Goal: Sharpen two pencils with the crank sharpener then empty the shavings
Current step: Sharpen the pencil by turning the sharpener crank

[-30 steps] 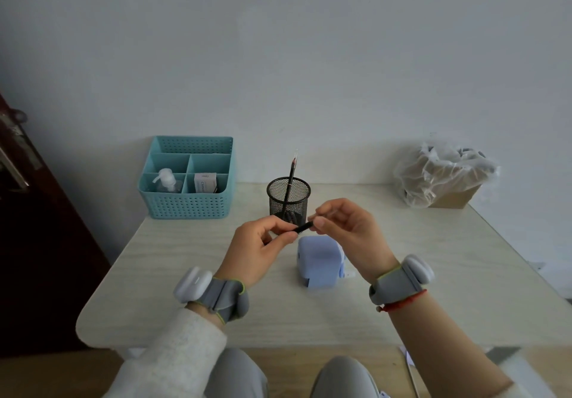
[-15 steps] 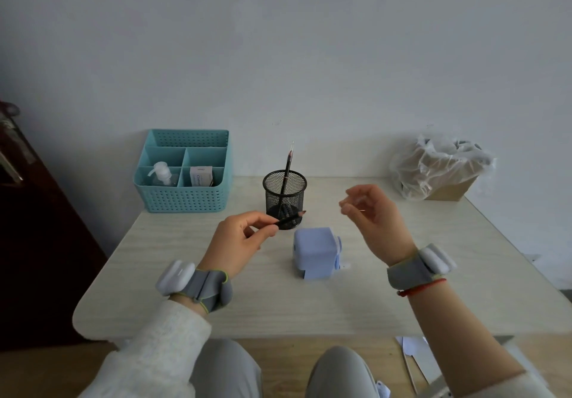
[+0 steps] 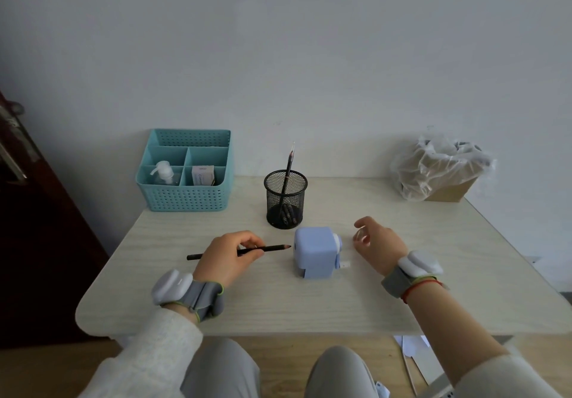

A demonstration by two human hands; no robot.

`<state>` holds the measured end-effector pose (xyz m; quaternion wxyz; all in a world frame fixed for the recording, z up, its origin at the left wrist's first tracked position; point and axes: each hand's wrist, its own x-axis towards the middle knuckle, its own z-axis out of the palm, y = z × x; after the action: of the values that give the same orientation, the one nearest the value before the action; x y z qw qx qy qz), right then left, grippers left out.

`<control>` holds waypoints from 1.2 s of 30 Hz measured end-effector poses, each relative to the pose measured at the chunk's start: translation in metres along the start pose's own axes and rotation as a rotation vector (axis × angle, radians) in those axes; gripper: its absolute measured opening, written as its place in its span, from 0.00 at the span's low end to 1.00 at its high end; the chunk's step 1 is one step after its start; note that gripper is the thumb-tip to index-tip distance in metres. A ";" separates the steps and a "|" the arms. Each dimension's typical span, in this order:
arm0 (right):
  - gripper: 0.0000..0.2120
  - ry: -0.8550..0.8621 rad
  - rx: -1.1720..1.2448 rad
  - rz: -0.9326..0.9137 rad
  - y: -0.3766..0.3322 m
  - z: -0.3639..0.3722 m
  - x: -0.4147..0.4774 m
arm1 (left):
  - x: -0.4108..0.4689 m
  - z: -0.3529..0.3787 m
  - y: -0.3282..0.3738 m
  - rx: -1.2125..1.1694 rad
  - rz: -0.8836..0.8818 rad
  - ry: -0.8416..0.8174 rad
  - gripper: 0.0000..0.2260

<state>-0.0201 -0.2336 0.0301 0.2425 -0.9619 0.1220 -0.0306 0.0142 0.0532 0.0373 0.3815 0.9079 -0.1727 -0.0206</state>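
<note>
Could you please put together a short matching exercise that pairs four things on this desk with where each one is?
Things:
1. black pencil
2. crank sharpener
3. pump bottle
4. clear plastic bag

Places:
A. in the teal organizer
B. far right corner of the table
C. held in the left hand
D. between the two hands, right hand empty

Pairs: 1-C, 2-D, 3-A, 4-B
</note>
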 end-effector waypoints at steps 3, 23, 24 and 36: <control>0.19 0.037 0.004 -0.065 0.002 -0.005 -0.002 | -0.002 0.000 0.000 -0.008 -0.001 -0.008 0.07; 0.32 -0.070 0.150 -0.449 -0.043 0.004 -0.029 | -0.003 -0.001 0.012 -0.013 0.071 0.007 0.04; 0.31 -0.069 0.157 -0.452 -0.043 0.004 -0.030 | -0.002 0.000 0.014 -0.006 0.081 0.009 0.04; 0.30 -0.038 0.218 -0.458 -0.044 0.005 -0.030 | 0.000 0.006 0.012 -0.043 0.158 0.072 0.04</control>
<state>-0.0392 -0.1863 0.0461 0.3339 -0.9330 -0.1078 -0.0799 0.0102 0.0416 0.0414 0.4072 0.8831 -0.2298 0.0384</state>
